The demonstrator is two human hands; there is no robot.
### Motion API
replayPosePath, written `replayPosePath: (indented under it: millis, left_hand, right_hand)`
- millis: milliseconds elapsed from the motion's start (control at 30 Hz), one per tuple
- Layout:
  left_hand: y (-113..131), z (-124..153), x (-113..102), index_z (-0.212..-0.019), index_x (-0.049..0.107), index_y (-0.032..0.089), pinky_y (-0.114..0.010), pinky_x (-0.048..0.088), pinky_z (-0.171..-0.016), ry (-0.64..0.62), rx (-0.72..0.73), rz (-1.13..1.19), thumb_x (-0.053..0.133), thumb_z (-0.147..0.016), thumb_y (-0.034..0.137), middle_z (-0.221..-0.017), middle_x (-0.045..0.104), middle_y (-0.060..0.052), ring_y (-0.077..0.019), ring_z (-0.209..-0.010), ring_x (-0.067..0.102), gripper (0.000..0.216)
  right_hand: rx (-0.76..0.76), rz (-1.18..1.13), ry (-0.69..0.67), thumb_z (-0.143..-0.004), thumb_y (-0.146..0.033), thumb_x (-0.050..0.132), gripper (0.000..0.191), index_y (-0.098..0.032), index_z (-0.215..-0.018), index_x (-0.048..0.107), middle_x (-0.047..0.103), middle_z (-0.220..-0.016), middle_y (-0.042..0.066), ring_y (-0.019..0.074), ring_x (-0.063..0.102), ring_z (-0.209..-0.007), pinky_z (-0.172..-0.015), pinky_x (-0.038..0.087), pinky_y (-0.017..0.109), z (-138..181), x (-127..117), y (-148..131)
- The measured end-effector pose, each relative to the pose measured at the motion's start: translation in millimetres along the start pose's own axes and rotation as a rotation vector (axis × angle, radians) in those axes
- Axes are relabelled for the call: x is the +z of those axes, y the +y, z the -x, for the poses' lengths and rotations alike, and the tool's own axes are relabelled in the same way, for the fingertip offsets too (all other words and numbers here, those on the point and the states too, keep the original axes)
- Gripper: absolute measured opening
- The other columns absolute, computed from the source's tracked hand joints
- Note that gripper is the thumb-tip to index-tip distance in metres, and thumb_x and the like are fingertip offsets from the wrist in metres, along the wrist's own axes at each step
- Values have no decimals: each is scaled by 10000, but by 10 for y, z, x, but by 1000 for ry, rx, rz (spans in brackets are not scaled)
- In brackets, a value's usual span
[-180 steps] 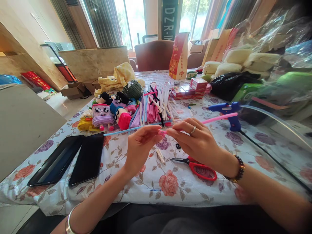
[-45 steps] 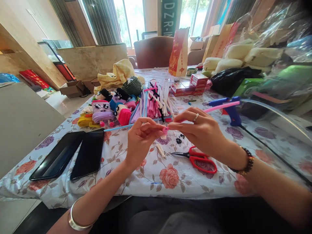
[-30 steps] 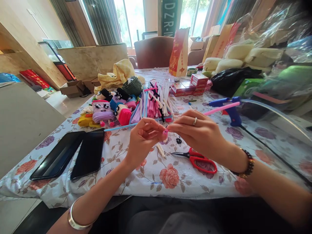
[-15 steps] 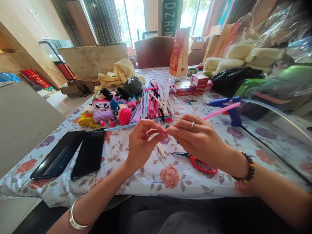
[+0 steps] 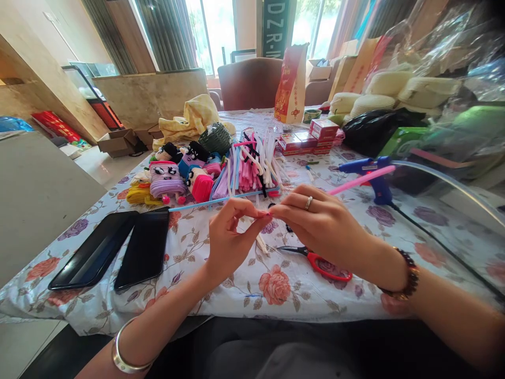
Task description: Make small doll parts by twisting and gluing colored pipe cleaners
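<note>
My left hand (image 5: 229,234) and my right hand (image 5: 315,221) meet fingertip to fingertip above the flowered tablecloth (image 5: 252,284). My right hand pinches a pink pipe cleaner (image 5: 361,179) that runs up and to the right toward the glue gun. My left hand pinches the same joint, where a blue pipe cleaner (image 5: 205,202) stretches away to the left. The spot where the two stems meet is hidden between my fingertips.
Red-handled scissors (image 5: 323,261) lie just under my right hand. A blue glue gun (image 5: 369,171) stands at right, its cord trailing right. Two dark phones (image 5: 114,252) lie at left. Knitted dolls (image 5: 168,179) and a pile of pipe cleaners (image 5: 252,163) sit behind.
My fingertips have drawn closer together and now cover the small pink coil seen a second ago. The hands stay in nearly the same place.
</note>
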State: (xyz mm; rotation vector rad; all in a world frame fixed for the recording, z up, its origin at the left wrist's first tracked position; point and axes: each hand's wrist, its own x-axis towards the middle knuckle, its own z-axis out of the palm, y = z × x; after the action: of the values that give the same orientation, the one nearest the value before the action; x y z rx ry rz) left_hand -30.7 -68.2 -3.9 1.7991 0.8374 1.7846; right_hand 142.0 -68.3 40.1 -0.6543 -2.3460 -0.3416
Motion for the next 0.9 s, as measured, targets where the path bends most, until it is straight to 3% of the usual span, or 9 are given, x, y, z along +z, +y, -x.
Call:
replayPosePath:
  millis: [267, 633, 900]
  left_hand:
    - [-27, 17, -12, -760, 502, 189, -205, 528, -651, 22, 53, -40, 728, -685, 98, -687, 562, 50, -92, -699, 647, 254]
    - [105, -91, 17, -847, 550, 198, -272, 598, -725, -17, -281, 134, 756, -668, 186, -771, 705, 12, -137, -733, 689, 273]
    - [88, -97, -3, -812, 536, 195, -259, 607, -680, -44, -307, 145, 772, -644, 170, -734, 706, 10, -150, -709, 698, 290]
  right_hand:
    - [71, -109, 41, -878, -64, 457, 220, -138, -894, 663, 640, -792, 63, 165, 549, -777, -716, 496, 298, 15, 78, -9]
    - [67, -73, -12, -906, -106, 437, 216, -177, -910, 641, 648, -864, 68, 172, 547, -843, -768, 501, 323, 15, 30, 128]
    - [40, -64, 21, -926, -165, 440, 194, -193, -880, 626, 647, -865, 52, 160, 545, -852, -779, 498, 323, 22, 32, 165]
